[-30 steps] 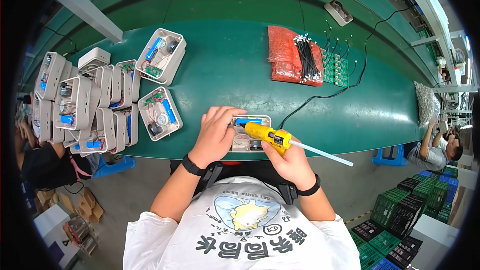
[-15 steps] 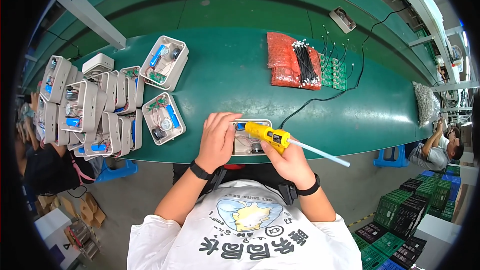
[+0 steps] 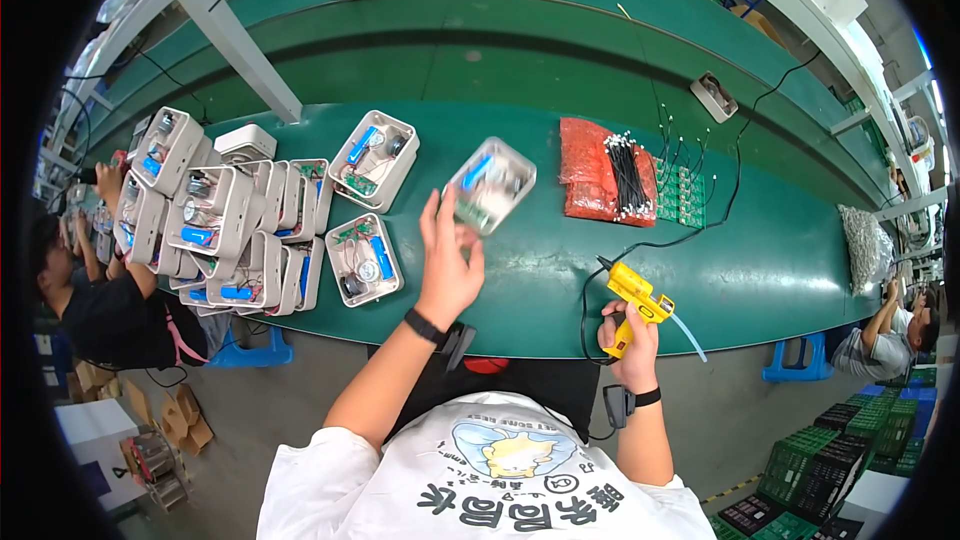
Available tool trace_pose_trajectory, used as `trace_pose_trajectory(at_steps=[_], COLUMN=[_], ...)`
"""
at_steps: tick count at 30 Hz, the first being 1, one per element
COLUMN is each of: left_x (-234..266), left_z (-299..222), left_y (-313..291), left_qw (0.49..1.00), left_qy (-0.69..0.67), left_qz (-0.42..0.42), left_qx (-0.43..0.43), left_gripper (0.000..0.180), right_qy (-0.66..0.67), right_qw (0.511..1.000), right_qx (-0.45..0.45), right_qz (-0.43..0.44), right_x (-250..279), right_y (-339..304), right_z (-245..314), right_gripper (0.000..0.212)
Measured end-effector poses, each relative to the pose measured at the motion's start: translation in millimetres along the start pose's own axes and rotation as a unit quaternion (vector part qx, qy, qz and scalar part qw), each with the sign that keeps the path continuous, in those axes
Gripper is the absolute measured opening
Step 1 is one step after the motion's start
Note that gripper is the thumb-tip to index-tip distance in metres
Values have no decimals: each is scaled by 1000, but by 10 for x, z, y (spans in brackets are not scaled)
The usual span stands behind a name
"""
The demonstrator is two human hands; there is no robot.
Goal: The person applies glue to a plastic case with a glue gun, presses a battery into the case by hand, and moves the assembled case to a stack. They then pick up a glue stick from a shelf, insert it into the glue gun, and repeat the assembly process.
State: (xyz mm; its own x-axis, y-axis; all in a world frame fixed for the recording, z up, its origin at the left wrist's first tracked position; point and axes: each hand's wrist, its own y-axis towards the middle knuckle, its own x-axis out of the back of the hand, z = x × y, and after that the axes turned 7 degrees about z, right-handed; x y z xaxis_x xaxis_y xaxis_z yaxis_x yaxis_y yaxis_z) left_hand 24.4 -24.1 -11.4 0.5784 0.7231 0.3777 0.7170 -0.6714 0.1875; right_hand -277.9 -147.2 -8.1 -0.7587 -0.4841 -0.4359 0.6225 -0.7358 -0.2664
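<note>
A person's left hand [image 3: 450, 270] reaches to a pale open casing [image 3: 508, 202] while the right hand [image 3: 636, 345] grips a yellow glue gun [image 3: 632, 286].
The casing, blurred, is at mid-table, with a blue cylinder [image 3: 476, 172] inside. The left fingers are extended at its near left edge, thumb apart; whether they grip it, I cannot tell. The right fingers wrap the gun's handle, nozzle pointing far left. Farther left on the green table [image 3: 520, 285], similar casings [image 3: 230, 198] are stacked; far right lie black cables [image 3: 627, 180].
</note>
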Motion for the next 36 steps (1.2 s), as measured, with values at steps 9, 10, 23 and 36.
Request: trace_pose_trajectory(at_steps=[9,10,23,36], left_x=[1116,1227,1426,1148], left_z=[-130,-87,-10,-204], left_y=[-368,-503,-882,-680], left_qw=[937,933,943,946], left_qy=[316,340,314,151], left_qz=[9,-24,59,249], left_qx=[-147,-117,-97,-145], left_gripper=[63,59,65,72], right_qy=[47,48,-2,49], right_qw=[997,996,995,994], right_qx=[56,65,96,99], right_qz=[35,39,19,-12], right_x=[129,120,105,89], right_y=[-23,5,16,31], right_z=[-125,-111,-197,-155], right_gripper=[23,23,27,26])
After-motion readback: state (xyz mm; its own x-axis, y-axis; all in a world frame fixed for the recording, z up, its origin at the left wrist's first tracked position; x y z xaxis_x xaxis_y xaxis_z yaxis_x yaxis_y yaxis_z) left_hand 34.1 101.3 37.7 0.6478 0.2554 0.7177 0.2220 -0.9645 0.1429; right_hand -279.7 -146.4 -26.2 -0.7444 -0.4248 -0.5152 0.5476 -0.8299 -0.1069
